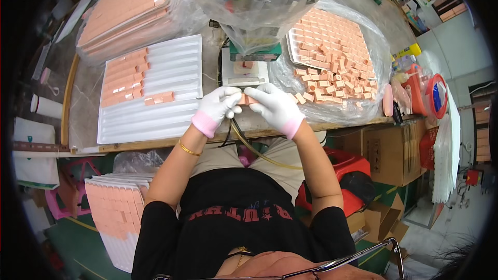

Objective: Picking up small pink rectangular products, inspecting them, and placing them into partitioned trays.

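Observation:
Between both hands, in front of a small white machine [244, 74], is a small peach-coloured plastic block [248, 99]. My left hand [217, 107], in a white glove with a pink cuff, pinches its left end. My right hand [276, 109], gloved the same way, grips the right end. Left of them lies a white ridged tray [174, 67], partly lined with rows of peach blocks [123, 80]. To the right, a loose heap of hollow peach blocks [332, 80] spreads over clear plastic, beside a fuller layer of blocks [332, 31].
Stacked trays of peach blocks [127, 10] in plastic stand at the back left. Clear plastic sheeting [254, 5] hangs over the green box [264, 53]. A red basin [437, 96] sits far right. Below are a red stool [353, 168], cardboard boxes [391, 153] and more filled trays [116, 210].

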